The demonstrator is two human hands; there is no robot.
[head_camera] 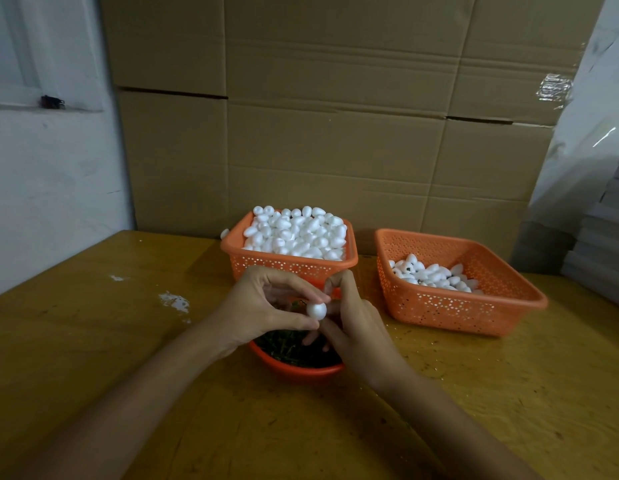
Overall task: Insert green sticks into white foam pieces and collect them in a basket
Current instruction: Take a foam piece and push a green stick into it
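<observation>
So the foam piece is up in the air right above the red bowl, pinched between the thumb and fingertips of the left hand. The right hand is pressed in against the foam from the other side with its fingers curled. Honestly can't tell if it's pinching a stick or just touching the foam, that bit is hidden.

The bowl sits on the counter under both hands and is full of green sticks, a dark tangled heap.

Just behind the bowl is an orange basket piled over the rim with loose foam pieces, and one stray piece sits by its far left corner. Right of the bowl and a bit further back is a second basket, same orange mesh kind, with a small pile of finished pieces in its far left part. Some of those show dark bits.

Way behind the bowl, cardboard boxes are stacked up like a wall.
</observation>
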